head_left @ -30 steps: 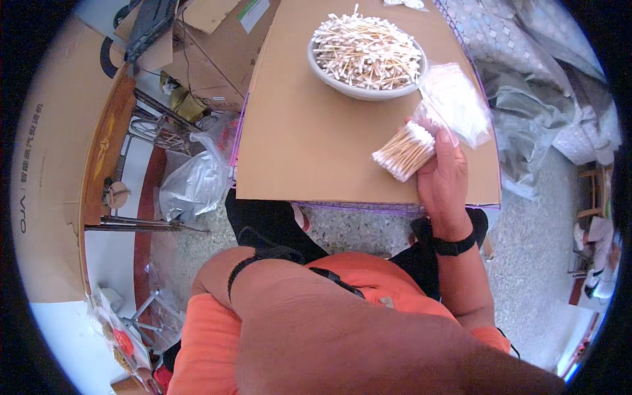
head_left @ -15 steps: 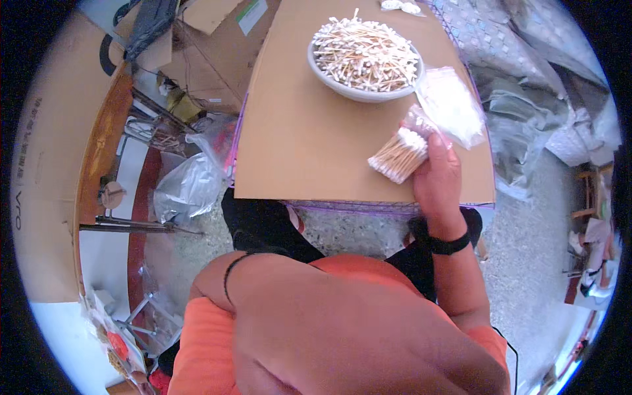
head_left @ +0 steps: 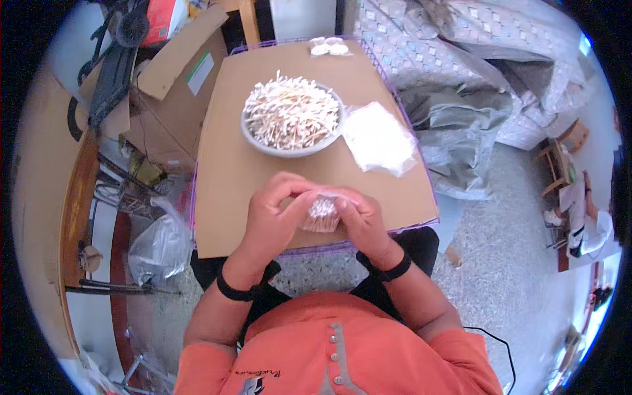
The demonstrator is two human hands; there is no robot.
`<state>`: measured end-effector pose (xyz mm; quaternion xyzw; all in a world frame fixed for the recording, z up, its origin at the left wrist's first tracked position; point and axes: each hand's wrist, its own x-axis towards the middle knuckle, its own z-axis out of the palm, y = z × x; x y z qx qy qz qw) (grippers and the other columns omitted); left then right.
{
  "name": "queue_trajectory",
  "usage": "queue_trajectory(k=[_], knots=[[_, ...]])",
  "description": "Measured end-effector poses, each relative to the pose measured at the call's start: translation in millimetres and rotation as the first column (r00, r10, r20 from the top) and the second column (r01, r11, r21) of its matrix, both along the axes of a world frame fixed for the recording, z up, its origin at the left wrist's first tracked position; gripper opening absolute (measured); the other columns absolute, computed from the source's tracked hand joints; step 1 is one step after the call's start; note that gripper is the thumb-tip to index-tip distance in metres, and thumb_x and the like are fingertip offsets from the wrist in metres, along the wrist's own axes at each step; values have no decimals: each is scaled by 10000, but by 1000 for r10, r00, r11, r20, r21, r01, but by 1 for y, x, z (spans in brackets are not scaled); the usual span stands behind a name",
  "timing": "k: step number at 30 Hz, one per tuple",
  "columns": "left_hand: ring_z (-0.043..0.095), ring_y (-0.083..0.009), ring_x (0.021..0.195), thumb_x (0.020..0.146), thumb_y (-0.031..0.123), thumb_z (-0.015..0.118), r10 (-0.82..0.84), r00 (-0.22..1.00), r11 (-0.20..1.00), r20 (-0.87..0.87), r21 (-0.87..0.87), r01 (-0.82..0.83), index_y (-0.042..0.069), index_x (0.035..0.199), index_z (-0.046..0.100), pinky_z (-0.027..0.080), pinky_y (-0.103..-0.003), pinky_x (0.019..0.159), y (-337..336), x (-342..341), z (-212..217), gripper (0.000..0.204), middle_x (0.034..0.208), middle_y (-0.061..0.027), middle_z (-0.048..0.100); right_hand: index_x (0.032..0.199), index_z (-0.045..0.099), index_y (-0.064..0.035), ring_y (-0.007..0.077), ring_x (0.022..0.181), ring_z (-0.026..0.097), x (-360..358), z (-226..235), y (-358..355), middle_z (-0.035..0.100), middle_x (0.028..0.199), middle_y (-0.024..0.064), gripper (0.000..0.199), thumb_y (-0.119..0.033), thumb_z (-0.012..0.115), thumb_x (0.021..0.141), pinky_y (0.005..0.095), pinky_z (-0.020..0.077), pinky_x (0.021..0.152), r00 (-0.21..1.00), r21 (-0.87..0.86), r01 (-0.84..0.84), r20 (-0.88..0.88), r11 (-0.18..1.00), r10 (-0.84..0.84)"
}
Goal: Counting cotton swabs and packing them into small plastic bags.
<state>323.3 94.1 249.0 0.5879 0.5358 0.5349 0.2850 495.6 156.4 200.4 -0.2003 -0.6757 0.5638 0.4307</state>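
A small clear plastic bag of cotton swabs [head_left: 322,222] is held between my two hands above the near part of the table. My left hand [head_left: 275,208] pinches the bag's top edge from the left, thumb and fingers together. From the other side my right hand [head_left: 363,220] grips the same edge with its thumb in front. The swabs stand upright in the bag, white tips up, below my fingers. Just beyond my hands is a grey bowl [head_left: 294,153] heaped with loose cotton swabs [head_left: 289,113]. To its right lies a stack of clear plastic bags [head_left: 380,139].
Cardboard [head_left: 224,191] covers the table, which has a purple wire edge. Small filled packs [head_left: 328,47] lie at its far end. A cardboard box [head_left: 172,108] and a plastic bag [head_left: 158,243] are on the left. Grey sheeting [head_left: 457,138] hangs at the right; a person [head_left: 594,227] sits farther off.
My left hand has come down from the raised arm close to the camera and now holds the bag too. My right hand has brought the swab bag to the middle. The view has shifted.
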Motion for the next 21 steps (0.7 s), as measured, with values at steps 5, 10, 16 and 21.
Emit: queue_trajectory(k=[5, 10, 16, 21], knots=[[599, -157, 842, 848, 17, 639, 43, 996, 998, -72, 50, -40, -7, 878, 683, 473, -275, 760, -1, 1, -3, 59, 879, -72, 630, 1086, 667, 2, 214, 1060, 608, 1, -5, 4, 657, 1140, 140, 235, -114, 518, 945, 332, 458, 949, 999, 30, 42, -35, 999, -41], [606, -165, 827, 818, 3, 661, 52, 999, 996, 4, 69, -52, 10, 852, 687, 475, -282, 758, -1, 9, -3, 44, 856, -78, 644, 1014, 686, 8, 217, 1038, 612, 4, -3, 2, 656, 1119, 139, 193, -104, 547, 940, 334, 473, 921, 998, -49, 32, -57, 998, -35], [613, -186, 818, 793, 12, 698, 12, 999, 995, -51, 97, -7, 28, 821, 679, 478, -293, 749, 0, 9, 5, 37, 852, -74, 651, 1014, 681, 8, 213, 1047, 604, 3, 0, 4, 653, 1114, 145, 176, -80, 550, 935, 331, 467, 921, 996, -13, -2, -84, 1000, 1], [611, -188, 795, 790, 18, 703, 30, 995, 991, -92, 136, -17, 41, 815, 672, 474, -301, 720, -5, 8, 3, 46, 843, -73, 655, 1007, 685, 4, 208, 1048, 604, 3, 4, -3, 656, 1107, 140, 173, -77, 553, 930, 328, 467, 920, 996, 23, -6, -93, 1000, 8]])
